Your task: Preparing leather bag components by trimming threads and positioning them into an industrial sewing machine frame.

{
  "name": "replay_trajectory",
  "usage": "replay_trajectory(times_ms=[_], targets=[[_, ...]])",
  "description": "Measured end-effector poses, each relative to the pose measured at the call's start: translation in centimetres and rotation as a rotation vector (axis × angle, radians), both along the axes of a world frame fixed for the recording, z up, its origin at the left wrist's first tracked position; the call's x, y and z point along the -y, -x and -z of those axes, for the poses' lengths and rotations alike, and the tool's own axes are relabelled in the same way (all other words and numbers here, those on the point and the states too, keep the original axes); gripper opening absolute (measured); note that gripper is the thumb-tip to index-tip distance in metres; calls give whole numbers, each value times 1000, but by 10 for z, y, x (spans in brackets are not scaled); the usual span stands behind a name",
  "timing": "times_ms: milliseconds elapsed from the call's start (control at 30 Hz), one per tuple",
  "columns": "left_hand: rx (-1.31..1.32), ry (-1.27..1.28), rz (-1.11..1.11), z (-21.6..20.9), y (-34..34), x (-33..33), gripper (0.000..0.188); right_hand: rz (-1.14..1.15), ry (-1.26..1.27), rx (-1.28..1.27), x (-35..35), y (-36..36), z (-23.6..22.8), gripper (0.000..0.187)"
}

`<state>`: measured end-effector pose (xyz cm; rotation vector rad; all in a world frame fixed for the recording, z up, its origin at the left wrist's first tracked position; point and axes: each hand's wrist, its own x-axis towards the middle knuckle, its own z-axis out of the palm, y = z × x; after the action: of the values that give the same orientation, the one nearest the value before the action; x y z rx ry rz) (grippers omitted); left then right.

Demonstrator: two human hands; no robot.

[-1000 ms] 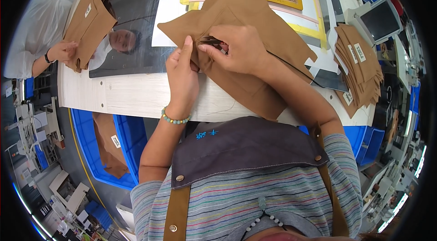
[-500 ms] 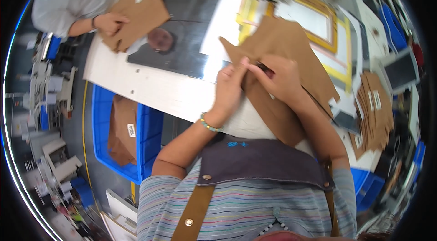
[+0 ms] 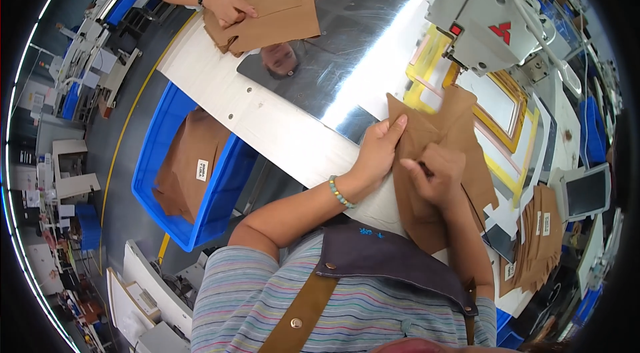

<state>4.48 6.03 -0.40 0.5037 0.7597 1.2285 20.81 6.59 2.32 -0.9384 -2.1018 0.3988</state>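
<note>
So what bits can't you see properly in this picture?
- Head view: the part of the brown fabric piece under the left hand and right hand is covered by them.
- The sewing machine needle is too small and hidden by the machine body.
- The co-worker's hand shows, but the top edge cuts off the rest.
- The fabric stack blurs near the rim.
</note>
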Motion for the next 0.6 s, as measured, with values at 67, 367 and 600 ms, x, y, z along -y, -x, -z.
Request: replay_trajectory(times_ms=[67, 367, 600], targets=[[-66, -12, 57, 2, -2, -3, 38, -89, -132, 41, 6, 5, -2, 39], [52, -100, -36, 6, 1, 1, 35, 272, 160, -253, -12, -18, 1, 32], [-74, -105, -16, 1, 8, -4, 32, 371, 201, -126, -10, -16, -23, 30]])
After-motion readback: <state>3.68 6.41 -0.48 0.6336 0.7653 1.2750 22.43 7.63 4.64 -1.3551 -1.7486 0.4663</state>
